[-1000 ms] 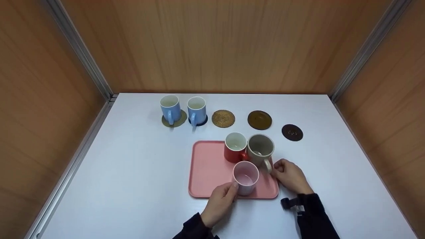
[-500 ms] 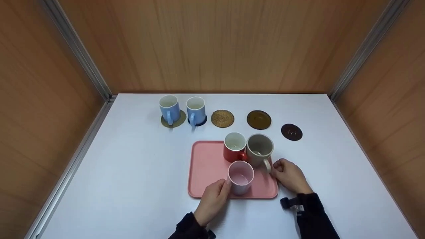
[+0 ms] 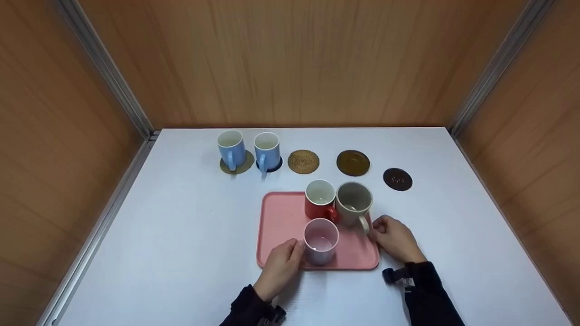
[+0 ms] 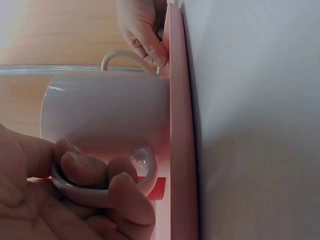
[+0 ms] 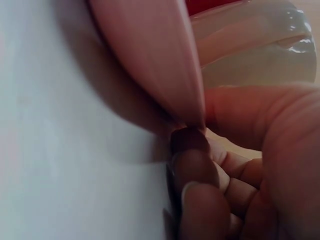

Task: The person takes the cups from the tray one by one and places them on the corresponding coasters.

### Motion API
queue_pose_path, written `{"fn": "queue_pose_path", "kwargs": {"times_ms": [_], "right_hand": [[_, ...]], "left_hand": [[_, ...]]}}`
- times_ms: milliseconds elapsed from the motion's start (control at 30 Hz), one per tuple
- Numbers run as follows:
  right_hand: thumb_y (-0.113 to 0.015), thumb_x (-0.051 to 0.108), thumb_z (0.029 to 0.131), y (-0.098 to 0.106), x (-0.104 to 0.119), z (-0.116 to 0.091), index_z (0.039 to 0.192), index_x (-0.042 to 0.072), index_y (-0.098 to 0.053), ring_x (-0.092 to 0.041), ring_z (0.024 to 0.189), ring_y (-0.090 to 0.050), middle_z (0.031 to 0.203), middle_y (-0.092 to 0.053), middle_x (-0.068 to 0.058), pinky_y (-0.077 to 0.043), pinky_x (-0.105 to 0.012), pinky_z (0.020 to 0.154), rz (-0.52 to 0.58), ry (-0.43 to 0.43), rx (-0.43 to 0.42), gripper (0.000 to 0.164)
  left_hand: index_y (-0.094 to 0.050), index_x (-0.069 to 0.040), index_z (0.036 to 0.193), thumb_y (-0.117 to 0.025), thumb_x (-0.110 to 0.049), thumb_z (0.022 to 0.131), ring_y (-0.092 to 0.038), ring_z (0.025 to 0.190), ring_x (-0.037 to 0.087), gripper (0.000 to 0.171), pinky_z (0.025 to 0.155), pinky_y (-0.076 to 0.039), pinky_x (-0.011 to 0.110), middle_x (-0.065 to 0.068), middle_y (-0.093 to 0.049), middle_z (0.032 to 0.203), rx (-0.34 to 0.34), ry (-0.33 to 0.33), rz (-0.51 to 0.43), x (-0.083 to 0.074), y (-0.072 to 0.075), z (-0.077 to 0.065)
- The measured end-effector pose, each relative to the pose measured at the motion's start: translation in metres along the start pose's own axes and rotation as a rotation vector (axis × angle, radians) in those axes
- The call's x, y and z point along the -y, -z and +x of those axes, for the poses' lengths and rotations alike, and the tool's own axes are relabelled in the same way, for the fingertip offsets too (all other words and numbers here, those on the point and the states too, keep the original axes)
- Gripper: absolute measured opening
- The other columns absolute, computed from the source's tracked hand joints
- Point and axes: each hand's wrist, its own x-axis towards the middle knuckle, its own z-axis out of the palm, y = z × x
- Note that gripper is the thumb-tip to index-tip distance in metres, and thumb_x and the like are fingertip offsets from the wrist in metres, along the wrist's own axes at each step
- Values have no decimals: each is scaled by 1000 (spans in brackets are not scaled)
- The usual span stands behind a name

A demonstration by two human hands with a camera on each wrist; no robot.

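My left hand [image 3: 281, 269] grips the handle of a pale pink mug [image 3: 321, 246], its fingers curled through the loop in the left wrist view. The mug stands upright over the front part of a pink tray [image 3: 278, 217]. At the tray's right edge, my right hand [image 3: 398, 240] pinches the rim between thumb and fingers, as the right wrist view shows. Behind the pink mug, a red mug [image 3: 312, 210] and a grey-beige mug [image 3: 349, 215] stand side by side on the tray. The beige mug's handle is close to my right fingertips.
Two light blue mugs [image 3: 232, 147] stand on coasters at the back left. To their right lie a woven tan coaster [image 3: 303, 161], a brown round coaster [image 3: 353, 163] and a dark brown coaster [image 3: 398, 179]. Wooden panels [image 3: 290, 63] enclose the white table.
The pink mug has moved left across the front of the tray with my left hand on its handle. My right hand stays at the tray's right rim.
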Motion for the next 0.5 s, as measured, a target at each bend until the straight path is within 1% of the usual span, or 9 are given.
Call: {"fn": "queue_pose_path", "kwargs": {"times_ms": [67, 133, 233, 333, 433, 500], "right_hand": [[-75, 31, 96, 0, 0, 0, 107, 8, -71, -17, 80, -58, 90, -70, -4, -46, -33, 76, -3, 2, -2, 26], [-75, 32, 97, 0, -1, 0, 107, 8, -71, -17, 80, -58, 89, -69, -4, -46, -33, 76, -2, 4, -2, 27], [-74, 32, 97, 1, -1, 0, 107, 7, -71, -17, 80, -58, 90, -69, -4, -46, -33, 76, 4, 4, 3, 27], [-75, 32, 96, 1, -1, 0, 107, 7, -71, -17, 80, -58, 90, -69, -4, -46, -33, 76, 1, 6, 2, 27], [-74, 32, 96, 0, 0, 0, 107, 7, -71, -17, 80, -59, 90, -70, -4, -46, -33, 76, -1, 7, -1, 27], [-74, 32, 96, 0, 0, 0, 107, 7, -71, -17, 80, -58, 90, -70, -4, -46, -33, 76, 5, 9, -5, 27]], "left_hand": [[-63, -7, 81, -52, -27, 113, -46, 66, 2, 40, 62, -39, 20, -8, -52, 72, 13, 13, 24, -4, 2, 0], [-62, -7, 80, -52, -26, 113, -45, 65, 2, 40, 61, -38, 19, -9, -50, 71, 25, 20, 38, -5, 3, 1], [-62, -5, 81, -52, -24, 113, -45, 65, 3, 39, 61, -38, 20, -8, -49, 71, 42, 24, 22, -4, 4, 1], [-63, -2, 82, -53, -22, 113, -46, 65, 4, 38, 61, -38, 20, -7, -50, 71, 43, 26, 18, -3, 4, 1], [-64, -3, 82, -53, -23, 113, -46, 65, 3, 38, 61, -39, 20, -8, -51, 70, 40, 25, 48, -2, 5, 2], [-65, -4, 82, -53, -24, 113, -47, 65, 4, 38, 61, -39, 20, -9, -52, 70, 51, 18, 72, -3, 8, 3]]}}
